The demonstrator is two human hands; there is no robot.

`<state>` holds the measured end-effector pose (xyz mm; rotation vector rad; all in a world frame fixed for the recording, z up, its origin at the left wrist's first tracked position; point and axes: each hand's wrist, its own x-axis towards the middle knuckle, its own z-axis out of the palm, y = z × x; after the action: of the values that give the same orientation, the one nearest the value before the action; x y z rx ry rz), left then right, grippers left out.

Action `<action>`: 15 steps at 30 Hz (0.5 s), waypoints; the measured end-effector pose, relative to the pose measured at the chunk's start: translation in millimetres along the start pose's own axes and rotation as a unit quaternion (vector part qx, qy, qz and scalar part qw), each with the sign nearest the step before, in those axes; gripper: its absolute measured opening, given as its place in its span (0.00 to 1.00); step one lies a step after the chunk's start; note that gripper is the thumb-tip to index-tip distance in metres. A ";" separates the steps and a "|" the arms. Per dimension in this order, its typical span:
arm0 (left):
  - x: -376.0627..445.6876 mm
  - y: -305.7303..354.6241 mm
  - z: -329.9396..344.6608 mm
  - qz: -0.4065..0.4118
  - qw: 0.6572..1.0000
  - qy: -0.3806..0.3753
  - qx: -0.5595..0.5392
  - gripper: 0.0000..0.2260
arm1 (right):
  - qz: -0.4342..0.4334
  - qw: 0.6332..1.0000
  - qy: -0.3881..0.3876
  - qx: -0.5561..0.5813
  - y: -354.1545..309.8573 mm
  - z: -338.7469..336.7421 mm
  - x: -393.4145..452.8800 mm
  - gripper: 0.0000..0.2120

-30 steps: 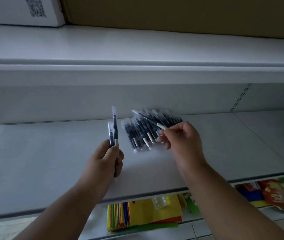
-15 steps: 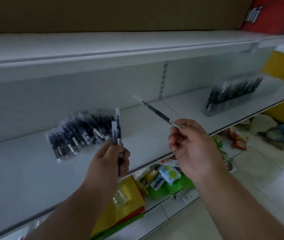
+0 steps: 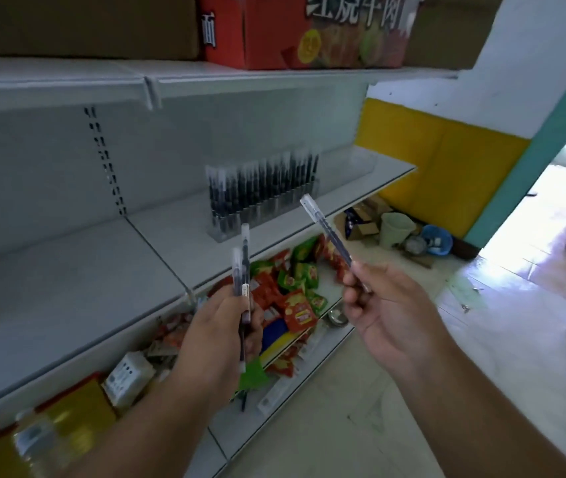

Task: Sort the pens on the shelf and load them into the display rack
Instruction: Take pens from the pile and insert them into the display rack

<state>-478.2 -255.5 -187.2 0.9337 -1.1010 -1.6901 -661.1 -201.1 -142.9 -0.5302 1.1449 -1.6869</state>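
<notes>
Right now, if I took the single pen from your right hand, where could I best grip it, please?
Grip the bare dark barrel midway, coming from above: the pen slants up-left with its clear cap free, and only its lower end sits pinched in the right hand.

Shelf (image 3: 67, 298) pale grey-white. Display rack (image 3: 260, 198): clear plastic, filled with dark navy-black pens, clear caps. Pens (image 3: 244, 267) in the left hand: dark barrels, clear caps, one cream label band. Single pen (image 3: 326, 231) in the right hand: dark blue-black, translucent cap. Carton (image 3: 295, 29) above: red-orange, white lettering. Snack packets (image 3: 295, 288) below: red, green, yellow. Wall panel (image 3: 440, 160) yellow.
</notes>
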 end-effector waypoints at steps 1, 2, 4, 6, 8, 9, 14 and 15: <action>7.4 -4.0 11.8 0.003 1.000 -0.006 0.007 0.11 | 0.001 1.000 0.005 -0.004 -5.6 -10.5 8.4 0.06; 15.2 -7.3 21.8 0.006 1.000 -0.012 0.016 0.10 | 0.002 1.000 0.007 -0.012 -10.1 -18.9 17.9 0.06; 33.4 -12.9 35.6 -0.002 0.999 -0.023 0.033 0.11 | 0.007 0.999 0.017 -0.037 -14.3 -32.5 40.1 0.06; 55.4 -15.8 44.5 -0.016 0.998 -0.031 0.043 0.13 | 0.018 0.997 0.033 -0.062 -14.2 -43.4 65.8 0.07; 80.9 -14.4 54.3 -0.017 0.998 -0.043 0.052 0.13 | 0.025 0.996 0.050 -0.069 -15.2 -52.3 92.1 0.09; 94.8 -13.3 60.2 -0.014 0.997 -0.045 0.061 0.14 | 0.025 0.996 0.060 -0.065 -17.5 -55.9 104.4 0.09; 155.1 -9.6 97.6 0.005 0.996 -0.054 0.073 0.12 | 0.004 0.995 0.084 -0.061 -48.1 -71.8 158.6 0.15; 163.9 -9.0 103.7 0.004 0.996 -0.060 0.073 0.11 | -0.005 0.995 0.080 -0.052 -55.5 -73.8 168.5 0.14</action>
<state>-627.6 -379.4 -181.9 0.9283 -1.3209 -1.6948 -814.7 -315.8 -155.7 -0.4731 1.3526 -1.7095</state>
